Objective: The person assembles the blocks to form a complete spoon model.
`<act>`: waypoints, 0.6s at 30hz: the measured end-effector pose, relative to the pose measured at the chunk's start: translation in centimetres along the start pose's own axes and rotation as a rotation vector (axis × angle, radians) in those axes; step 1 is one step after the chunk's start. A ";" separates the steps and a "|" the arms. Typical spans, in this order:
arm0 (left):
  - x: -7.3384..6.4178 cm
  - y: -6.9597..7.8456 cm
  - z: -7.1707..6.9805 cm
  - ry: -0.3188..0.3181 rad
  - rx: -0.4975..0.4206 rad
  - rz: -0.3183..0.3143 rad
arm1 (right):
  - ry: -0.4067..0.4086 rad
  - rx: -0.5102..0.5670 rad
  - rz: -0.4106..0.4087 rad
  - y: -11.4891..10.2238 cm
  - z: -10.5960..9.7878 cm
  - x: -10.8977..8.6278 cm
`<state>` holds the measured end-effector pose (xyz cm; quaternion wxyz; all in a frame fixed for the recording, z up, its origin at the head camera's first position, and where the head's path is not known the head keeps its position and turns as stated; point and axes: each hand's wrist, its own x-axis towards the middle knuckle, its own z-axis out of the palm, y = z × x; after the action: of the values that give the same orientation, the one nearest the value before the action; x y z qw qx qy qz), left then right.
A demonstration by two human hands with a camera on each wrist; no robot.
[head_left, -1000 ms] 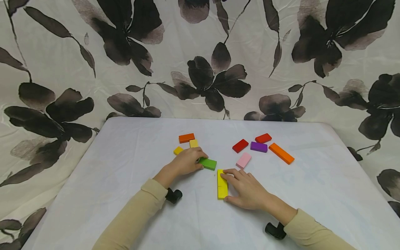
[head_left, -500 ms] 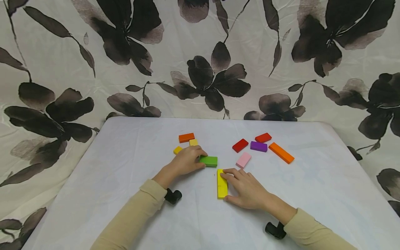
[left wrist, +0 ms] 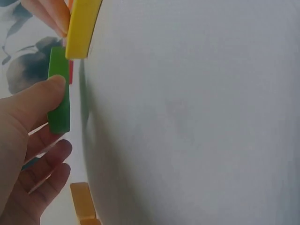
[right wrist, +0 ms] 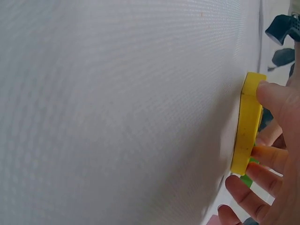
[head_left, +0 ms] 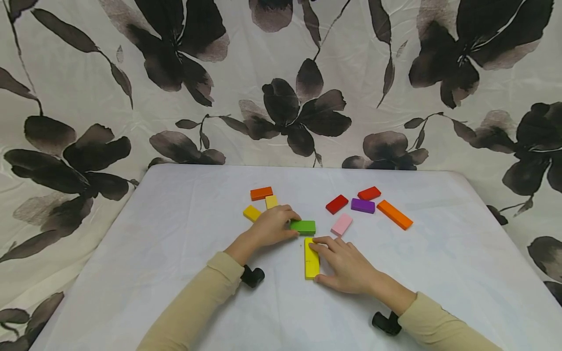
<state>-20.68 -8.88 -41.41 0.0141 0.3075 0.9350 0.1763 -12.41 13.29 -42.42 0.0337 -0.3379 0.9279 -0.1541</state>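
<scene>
My left hand [head_left: 271, 227] pinches a green block [head_left: 305, 227] by its left end, thumb on the near side. In the left wrist view the green block [left wrist: 57, 61] sits a little off the white tabletop, with its shadow beneath. Just below it in the head view, a longer yellow block [head_left: 311, 263] stands lengthwise toward me. My right hand [head_left: 351, 269] grips that yellow block from the right, thumb at the near end and fingertips by the far end. The green block's near edge is close over the yellow block's far end.
Behind the left hand lie an orange block [head_left: 261, 193], a pale yellow block [head_left: 271, 202] and a yellow block [head_left: 252, 213]. To the right are a pink block [head_left: 342, 224], two red blocks [head_left: 336, 204], a purple block [head_left: 362, 205] and a long orange block [head_left: 395, 215].
My left hand has moved right with the green block, which has straightened and come over beside the yellow block's far end. The right hand and its yellow block have stayed put.
</scene>
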 end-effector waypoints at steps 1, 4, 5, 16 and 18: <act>0.1 0.1 0.1 -0.003 -0.002 -0.002 | 0.004 -0.002 -0.004 0.0 0.0 0.0; 0.3 0.4 0.4 -0.015 -0.008 -0.013 | 0.019 -0.007 -0.015 0.0 0.0 -0.1; 0.3 0.4 0.5 -0.021 -0.009 -0.016 | 0.026 -0.010 -0.021 0.0 0.1 -0.1; 0.6 1.0 0.7 -0.095 -0.053 -0.048 | 0.021 -0.011 -0.011 0.0 0.2 -0.1; 0.7 1.0 0.7 -0.104 -0.059 -0.050 | 0.014 -0.007 -0.006 0.0 0.1 0.0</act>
<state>-20.59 -7.51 -41.72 0.0760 0.2919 0.9349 0.1871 -12.40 13.32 -42.55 0.0257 -0.3397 0.9276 -0.1532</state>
